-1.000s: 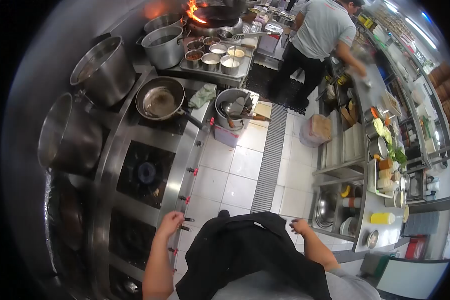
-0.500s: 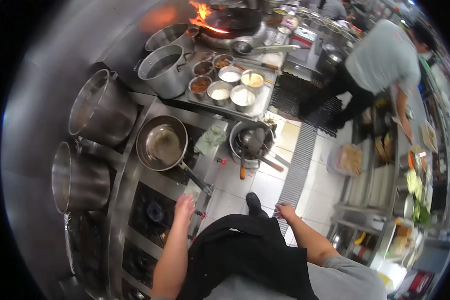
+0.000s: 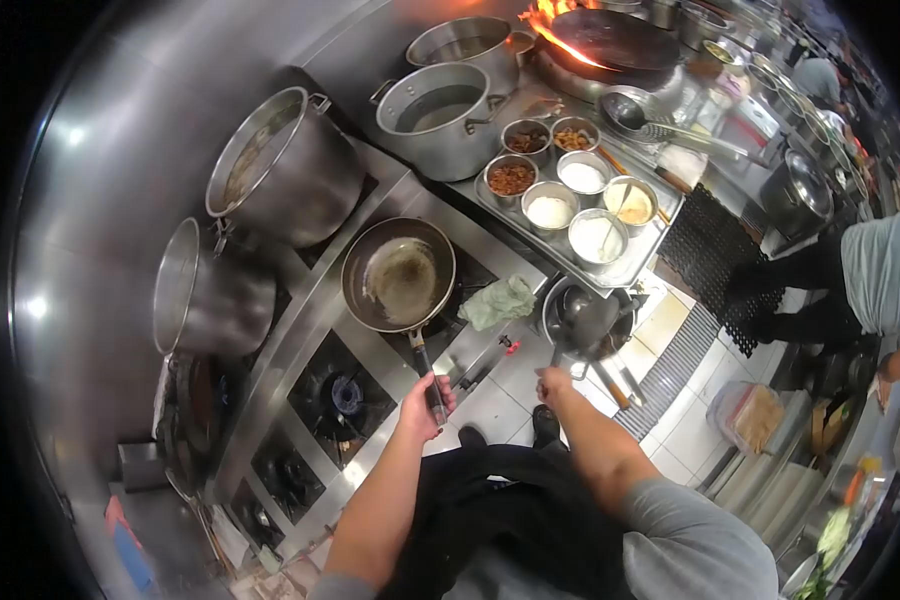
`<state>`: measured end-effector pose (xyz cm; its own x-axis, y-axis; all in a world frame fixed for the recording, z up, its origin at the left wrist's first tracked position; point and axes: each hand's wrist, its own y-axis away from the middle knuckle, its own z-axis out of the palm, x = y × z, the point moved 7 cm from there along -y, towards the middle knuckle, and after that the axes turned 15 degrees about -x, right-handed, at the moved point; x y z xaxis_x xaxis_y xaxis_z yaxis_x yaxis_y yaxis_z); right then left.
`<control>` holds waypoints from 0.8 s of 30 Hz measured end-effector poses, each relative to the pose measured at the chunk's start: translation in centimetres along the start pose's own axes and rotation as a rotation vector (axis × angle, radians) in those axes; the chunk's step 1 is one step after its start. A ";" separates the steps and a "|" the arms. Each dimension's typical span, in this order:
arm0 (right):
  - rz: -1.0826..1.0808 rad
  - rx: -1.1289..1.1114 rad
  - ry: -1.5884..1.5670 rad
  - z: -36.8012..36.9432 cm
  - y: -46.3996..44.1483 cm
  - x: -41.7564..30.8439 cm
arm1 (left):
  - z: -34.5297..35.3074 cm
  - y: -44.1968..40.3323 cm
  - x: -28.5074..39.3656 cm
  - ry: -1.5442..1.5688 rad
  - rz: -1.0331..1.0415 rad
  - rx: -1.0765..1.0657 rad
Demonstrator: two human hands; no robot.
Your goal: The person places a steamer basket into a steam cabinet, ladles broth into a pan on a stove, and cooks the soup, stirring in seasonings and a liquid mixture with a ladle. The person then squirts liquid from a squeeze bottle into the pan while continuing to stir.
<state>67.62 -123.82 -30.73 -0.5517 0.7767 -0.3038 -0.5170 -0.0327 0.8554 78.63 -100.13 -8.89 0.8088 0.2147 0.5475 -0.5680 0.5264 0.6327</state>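
Note:
A frying pan (image 3: 402, 275) with a worn, pale patch inside rests on the stove. My left hand (image 3: 427, 408) is closed around its dark handle, and the fingers show on the right side of the grip. Over the floor gap, my right hand (image 3: 553, 386) is closed at the end of a long-handled utensil (image 3: 559, 354). That utensil leans out of a metal pot (image 3: 630, 325), among other dark cooking tools; its head is hard to make out there. A crumpled green cloth (image 3: 497, 303) lies on the stove edge, between the pan and the pot.
Flames rise beside a wok (image 3: 610, 45) at the back. A tray (image 3: 630, 262) carries several bowls of ingredients. Large stockpots (image 3: 285, 170) line the wall side. An unlit-looking burner (image 3: 344, 395) sits left of my arm. Another person (image 3: 885, 270) stands at the right.
My left hand has moved up onto the pan handle. My right hand has moved from beside my body to the utensil at the pot. The view has shifted, and the other person appears farther right.

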 end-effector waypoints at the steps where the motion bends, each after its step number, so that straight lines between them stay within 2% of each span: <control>1: -0.031 0.000 0.020 -0.9 0.1 0.2 | 0.0 0.5 0.3 0.011 0.000 0.071; 5: -0.096 -0.139 0.046 -5.5 6.4 0.7 | -1.4 -0.3 0.6 -0.099 0.035 0.044; 7: -0.175 -0.167 0.195 -8.0 11.2 2.0 | -1.3 0.4 1.2 -0.205 0.081 0.036; 8: -0.158 -0.183 0.346 -8.4 15.6 1.8 | -1.5 1.0 1.2 -0.209 0.094 0.045; 9: -0.670 -0.090 1.109 -15.9 10.6 5.4 | -2.2 1.1 0.6 -0.188 0.089 -0.044; 10: -0.211 -0.164 0.570 -14.5 17.2 4.7 | -2.3 2.1 0.4 -0.169 0.102 -0.041; 11: -0.088 -0.088 0.718 -16.8 18.6 5.4 | -2.3 3.3 0.2 -0.151 0.111 -0.044; 12: -0.136 -0.071 0.847 -20.4 18.4 6.1 | -2.8 4.7 0.1 -0.160 0.122 -0.048; 13: -0.314 0.246 1.234 -17.3 24.1 2.9 | -3.2 5.8 -0.3 -0.171 0.127 -0.060; 14: -0.312 0.273 1.401 -16.3 26.1 2.5 | -3.9 7.1 -0.7 -0.163 0.134 -0.070; 16: -0.335 0.362 1.536 -17.2 27.1 3.9 | -5.4 10.1 -1.2 -0.238 0.138 -0.033; 17: -0.430 0.273 1.414 -16.4 28.9 4.1 | -6.4 11.5 -1.2 -0.294 0.169 -0.051; 18: -0.489 0.198 1.434 -17.0 28.4 4.6 | -7.6 12.9 -1.5 -0.334 0.165 -0.040; 19: -0.067 0.143 1.423 -20.9 27.0 8.7 | -8.3 14.4 -1.2 -0.319 0.194 -0.042; 21: -0.349 0.217 1.535 -19.1 28.1 8.0 | -9.8 17.9 -0.8 -0.325 0.196 0.016; 22: -0.368 0.215 1.557 -17.8 27.4 6.7 | -10.9 19.3 -0.7 -0.312 0.221 0.016; 24: -0.576 0.089 1.390 -13.9 25.9 3.4 | -13.4 21.6 -1.0 -0.291 0.206 0.048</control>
<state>43.26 -130.79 -15.45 -0.4826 -0.5294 -0.6978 -0.8604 0.1374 0.4908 67.64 -77.99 -3.07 0.6035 0.0655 0.7946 -0.7266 0.4557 0.5143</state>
